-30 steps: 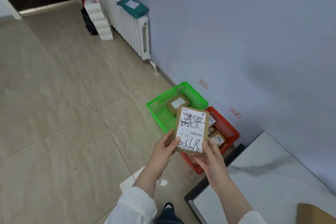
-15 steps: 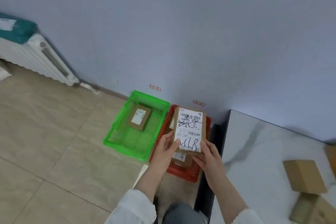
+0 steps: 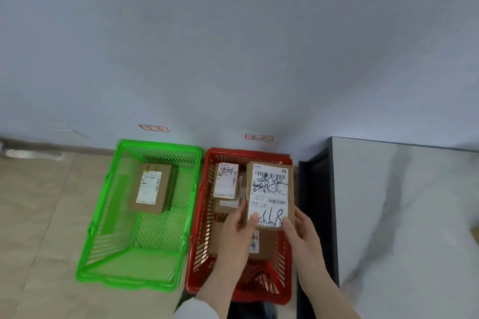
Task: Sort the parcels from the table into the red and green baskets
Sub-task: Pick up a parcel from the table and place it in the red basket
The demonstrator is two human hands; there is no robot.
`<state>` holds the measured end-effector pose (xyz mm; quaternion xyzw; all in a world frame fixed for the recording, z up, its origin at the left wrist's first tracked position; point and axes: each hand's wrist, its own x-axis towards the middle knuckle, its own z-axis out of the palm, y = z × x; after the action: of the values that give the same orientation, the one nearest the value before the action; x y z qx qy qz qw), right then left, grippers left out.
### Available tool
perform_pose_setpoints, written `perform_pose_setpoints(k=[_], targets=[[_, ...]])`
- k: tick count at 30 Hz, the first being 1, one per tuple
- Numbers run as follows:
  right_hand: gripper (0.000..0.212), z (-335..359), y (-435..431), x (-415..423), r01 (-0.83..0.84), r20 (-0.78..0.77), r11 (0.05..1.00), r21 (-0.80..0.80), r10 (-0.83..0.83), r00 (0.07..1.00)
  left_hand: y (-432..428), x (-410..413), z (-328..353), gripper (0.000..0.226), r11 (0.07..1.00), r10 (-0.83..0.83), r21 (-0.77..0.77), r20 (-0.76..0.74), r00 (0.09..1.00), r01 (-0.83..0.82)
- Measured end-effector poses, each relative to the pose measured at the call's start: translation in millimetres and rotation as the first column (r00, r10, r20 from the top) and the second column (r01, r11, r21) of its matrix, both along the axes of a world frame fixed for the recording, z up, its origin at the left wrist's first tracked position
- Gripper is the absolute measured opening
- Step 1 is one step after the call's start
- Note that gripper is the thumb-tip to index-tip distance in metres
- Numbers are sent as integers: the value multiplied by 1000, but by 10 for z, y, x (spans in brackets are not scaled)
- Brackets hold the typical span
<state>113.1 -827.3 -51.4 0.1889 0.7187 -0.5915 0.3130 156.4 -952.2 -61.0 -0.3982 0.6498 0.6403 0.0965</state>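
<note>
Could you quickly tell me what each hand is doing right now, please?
Left hand: grips the labelled parcel at its lower left corner.
Right hand: grips the same parcel at its lower right corner.

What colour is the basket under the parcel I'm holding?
The basket is red, clearest in the head view.

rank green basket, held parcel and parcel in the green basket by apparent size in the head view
1. green basket
2. held parcel, slightly bigger but nearer the camera, so unsure
3. parcel in the green basket
</note>
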Motion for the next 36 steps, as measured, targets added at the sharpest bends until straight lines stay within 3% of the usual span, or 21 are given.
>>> perform_pose_setpoints(k=[6, 12, 22, 25, 28, 32, 34, 36], targets=[[43, -1872, -140, -472, 66, -32, 994, 92, -64, 997, -67, -550, -1817, 36, 1000, -25, 11, 85, 996, 24], [44, -3074, -251, -625, 28, -73, 983, 179, -15, 997, -36, -745, -2885, 37, 996, -49, -70, 133, 990, 59], [46, -3485, -210, -632, -7, -137, 971, 241, 41, 990, 29, -782, -3360, 29, 988, -106, -108, 80, 991, 114], [54, -3354, -207, -629, -78, -168, 908, 412, 160, 973, -3, -814, -3268, 51, 973, -125, -181, 95, 988, 141], [56, -3237, -251, -725, -192, -335, 813, 550, 425, 841, -86, -941, -3196, 55, 834, -298, -488, -6, 955, 257], [56, -3460, -348, -1057, -379, -313, 624, 683, 719, 620, -133, -1227, -3364, 51, 454, -620, -807, 18, 785, 377], [62, -3671, -391, -1170, -341, -316, 537, 771, 789, 528, -133, -1309, -3527, 51, 374, -672, -838, 52, 739, 398], [66, -3874, -397, -1172, -264, -340, 504, 823, 808, 481, -143, -1315, -3669, 51, 372, -687, -826, 61, 724, 423]])
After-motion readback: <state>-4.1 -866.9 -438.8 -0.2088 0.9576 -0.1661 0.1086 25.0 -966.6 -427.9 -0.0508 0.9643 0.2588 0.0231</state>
